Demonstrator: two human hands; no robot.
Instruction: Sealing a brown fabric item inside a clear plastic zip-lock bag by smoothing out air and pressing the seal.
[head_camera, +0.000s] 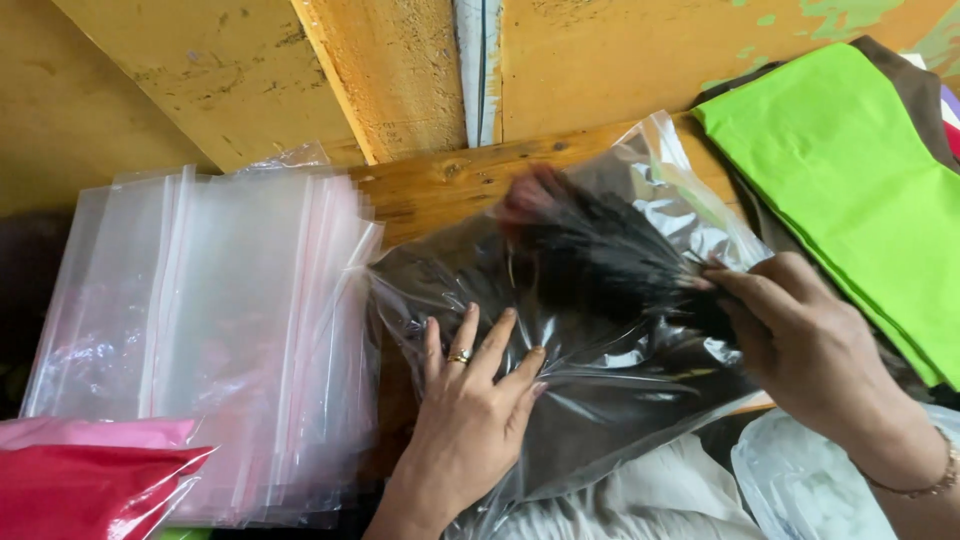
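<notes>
A clear plastic bag (620, 400) lies on the wooden surface with a dark garment with a black fringe (600, 260) inside it. My left hand (470, 410), wearing a ring, presses flat on the bag's lower left with fingers spread. My right hand (800, 340) pinches the bag's right edge next to the fringe ends. The garment's far end looks blurred.
A stack of empty clear plastic bags (210, 330) lies to the left. A red packaged item (80, 490) and a pink one sit at the bottom left. Folded green cloth (860, 170) lies at the right over darker cloth. A white bag (800, 490) sits bottom right. Yellow wooden planks (250, 70) rise behind.
</notes>
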